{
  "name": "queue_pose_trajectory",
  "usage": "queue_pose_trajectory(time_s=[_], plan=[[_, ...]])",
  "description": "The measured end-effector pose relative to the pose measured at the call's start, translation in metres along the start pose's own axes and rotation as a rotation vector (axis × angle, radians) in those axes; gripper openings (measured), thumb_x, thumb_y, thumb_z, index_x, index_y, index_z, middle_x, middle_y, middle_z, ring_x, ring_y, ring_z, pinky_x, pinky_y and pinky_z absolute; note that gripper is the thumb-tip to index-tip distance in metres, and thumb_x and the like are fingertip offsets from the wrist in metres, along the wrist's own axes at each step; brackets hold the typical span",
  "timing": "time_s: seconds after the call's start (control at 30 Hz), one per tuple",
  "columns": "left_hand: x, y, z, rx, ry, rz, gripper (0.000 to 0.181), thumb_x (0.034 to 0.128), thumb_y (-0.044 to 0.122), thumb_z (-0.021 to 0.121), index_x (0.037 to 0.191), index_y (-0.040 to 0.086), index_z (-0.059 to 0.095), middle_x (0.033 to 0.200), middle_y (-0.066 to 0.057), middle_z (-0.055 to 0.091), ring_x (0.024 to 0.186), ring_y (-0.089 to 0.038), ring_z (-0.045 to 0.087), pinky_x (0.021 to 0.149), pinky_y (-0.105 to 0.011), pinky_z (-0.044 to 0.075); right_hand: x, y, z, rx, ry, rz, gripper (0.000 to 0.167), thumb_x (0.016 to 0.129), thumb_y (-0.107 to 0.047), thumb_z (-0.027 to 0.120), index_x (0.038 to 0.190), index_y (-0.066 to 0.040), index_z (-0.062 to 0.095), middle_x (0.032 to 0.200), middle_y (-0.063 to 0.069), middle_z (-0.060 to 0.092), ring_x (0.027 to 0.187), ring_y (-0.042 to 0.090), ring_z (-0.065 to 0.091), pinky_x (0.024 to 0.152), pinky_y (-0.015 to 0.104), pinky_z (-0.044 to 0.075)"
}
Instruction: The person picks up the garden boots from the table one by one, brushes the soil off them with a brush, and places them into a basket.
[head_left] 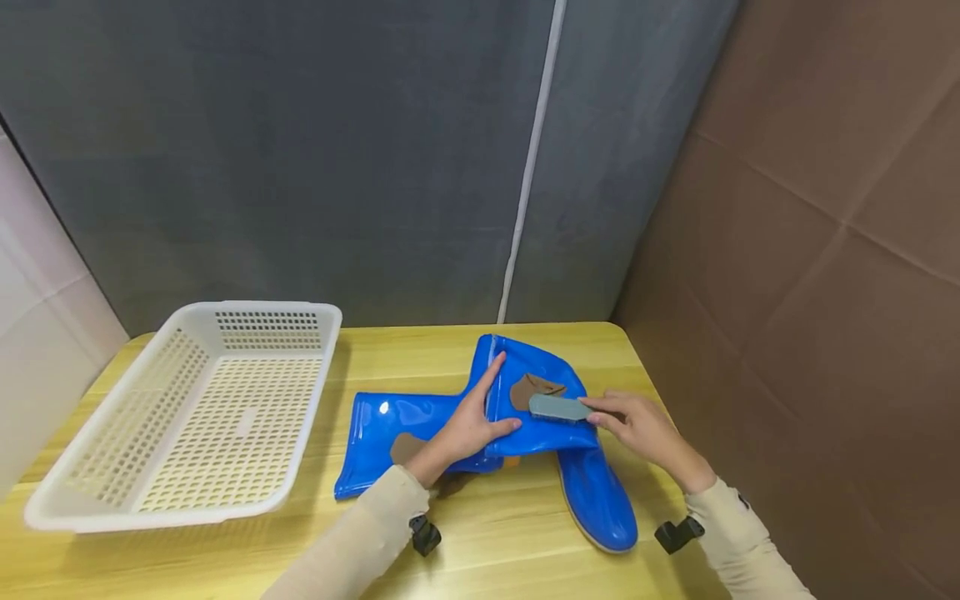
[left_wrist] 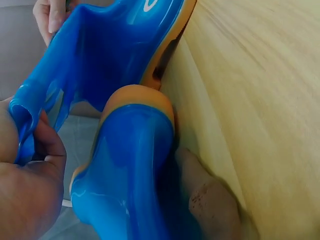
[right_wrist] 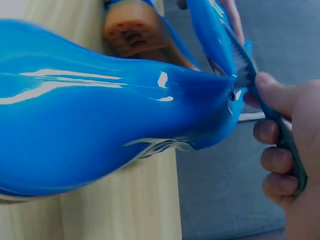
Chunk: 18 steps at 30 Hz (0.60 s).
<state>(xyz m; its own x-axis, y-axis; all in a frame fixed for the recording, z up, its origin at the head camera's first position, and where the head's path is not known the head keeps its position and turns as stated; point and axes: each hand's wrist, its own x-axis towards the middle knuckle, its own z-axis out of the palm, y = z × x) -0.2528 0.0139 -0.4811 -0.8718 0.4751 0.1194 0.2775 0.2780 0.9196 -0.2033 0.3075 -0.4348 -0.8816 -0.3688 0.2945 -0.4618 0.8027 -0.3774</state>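
Observation:
A blue rubber boot (head_left: 540, 439) lies on its side, its toe (head_left: 600, 500) pointing toward the front right. My left hand (head_left: 468, 427) grips the rim of its shaft; in the left wrist view the thumb and fingers (left_wrist: 50, 145) pinch the folded edge. In my right hand (head_left: 641, 427) is a grey-green brush (head_left: 558, 407), laid against the shaft beside a brown patch (head_left: 522, 392). The right wrist view shows bristles touching the blue surface, with fingers curled round the handle (right_wrist: 287, 142). A second blue boot (head_left: 375, 442), with another brown patch (head_left: 405, 447), lies partly under the first.
A white plastic basket (head_left: 281, 492) with slotted sides stands on the left of the wooden table (head_left: 487, 542). In the left wrist view, a brown speckled shape (left_wrist: 215, 205) shows beside the second boot. A grey curtain (head_left: 360, 167) hangs behind; a brown one (head_left: 825, 333) borders the right side.

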Motion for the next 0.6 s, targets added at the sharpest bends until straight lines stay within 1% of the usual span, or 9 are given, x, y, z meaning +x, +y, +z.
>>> queue_pose_trajectory(time_s=[0.07,0.13,0.2,0.23,0.33,0.37,0.43,0.5,0.6], plan=[[0.001,-0.001,-0.002,0.001,0.000,0.005,0.100,0.0884,0.032,0.074,0.155,0.050,0.003,0.166,-0.008,0.020,0.139,-0.041,0.047,0.099,-0.057,0.051,0.005,0.001,-0.004,0.030,0.043,0.035,0.031,0.097,-0.028,0.062,0.125,-0.016,0.070,0.097,0.000,0.072,0.080,0.011,0.063,0.070,0.027,0.054],[0.001,-0.001,-0.003,0.003,-0.004,0.005,0.099,0.0886,0.033,0.074,0.155,0.050,0.003,0.167,-0.007,0.019,0.140,-0.041,0.046,0.101,-0.057,0.050,0.010,0.003,-0.006,0.036,0.112,0.070,0.031,0.098,-0.027,0.062,0.125,-0.014,0.069,0.108,0.007,0.074,0.088,0.020,0.067,0.074,0.037,0.057],[0.001,-0.001,-0.003,0.003,-0.007,0.011,0.099,0.0887,0.032,0.074,0.155,0.049,0.003,0.167,-0.007,0.019,0.141,-0.041,0.045,0.102,-0.058,0.049,0.014,0.007,-0.007,-0.024,0.184,0.086,0.030,0.097,-0.028,0.063,0.123,-0.013,0.070,0.115,0.009,0.073,0.094,0.023,0.069,0.079,0.044,0.058],[0.001,0.000,-0.003,0.006,-0.008,0.011,0.100,0.0886,0.032,0.074,0.156,0.049,0.003,0.167,-0.007,0.019,0.141,-0.040,0.045,0.103,-0.058,0.049,0.017,0.009,-0.007,-0.062,0.203,0.080,0.030,0.096,-0.028,0.064,0.122,-0.013,0.070,0.112,0.009,0.073,0.091,0.023,0.068,0.076,0.044,0.057],[0.001,0.000,-0.001,0.019,-0.017,0.013,0.100,0.0888,0.031,0.074,0.155,0.049,0.002,0.167,-0.007,0.017,0.142,-0.041,0.043,0.104,-0.058,0.048,0.018,0.016,-0.001,-0.163,0.190,0.047,0.030,0.095,-0.030,0.066,0.121,-0.015,0.071,0.090,0.001,0.069,0.072,0.012,0.058,0.062,0.031,0.051],[0.000,0.001,-0.001,0.022,-0.021,0.012,0.100,0.0888,0.031,0.074,0.155,0.050,0.002,0.168,-0.007,0.016,0.143,-0.041,0.042,0.104,-0.059,0.047,0.017,0.017,0.001,-0.178,0.175,0.033,0.030,0.095,-0.030,0.066,0.120,-0.016,0.072,0.084,-0.002,0.066,0.067,0.008,0.054,0.058,0.026,0.048],[0.000,0.001,0.000,0.034,-0.030,0.005,0.100,0.0887,0.030,0.074,0.155,0.051,0.001,0.168,-0.006,0.014,0.143,-0.042,0.041,0.103,-0.060,0.047,0.013,0.019,0.004,-0.186,0.148,0.012,0.028,0.094,-0.030,0.066,0.119,-0.017,0.074,0.075,-0.008,0.057,0.060,0.004,0.044,0.051,0.020,0.038],[-0.001,0.002,0.000,0.034,-0.030,0.006,0.101,0.0888,0.029,0.074,0.155,0.052,0.001,0.168,-0.007,0.014,0.144,-0.044,0.039,0.103,-0.061,0.047,0.010,0.018,0.006,-0.182,0.136,-0.009,0.027,0.094,-0.029,0.067,0.117,-0.019,0.075,0.071,-0.012,0.051,0.057,0.000,0.038,0.049,0.017,0.034],[-0.001,0.003,0.000,0.034,-0.020,-0.018,0.101,0.0887,0.028,0.074,0.153,0.055,0.001,0.168,-0.007,0.015,0.143,-0.045,0.040,0.100,-0.063,0.048,0.005,0.011,0.006,-0.193,0.116,-0.063,0.025,0.092,-0.029,0.069,0.115,-0.020,0.076,0.071,-0.014,0.049,0.059,-0.002,0.037,0.051,0.015,0.033]])
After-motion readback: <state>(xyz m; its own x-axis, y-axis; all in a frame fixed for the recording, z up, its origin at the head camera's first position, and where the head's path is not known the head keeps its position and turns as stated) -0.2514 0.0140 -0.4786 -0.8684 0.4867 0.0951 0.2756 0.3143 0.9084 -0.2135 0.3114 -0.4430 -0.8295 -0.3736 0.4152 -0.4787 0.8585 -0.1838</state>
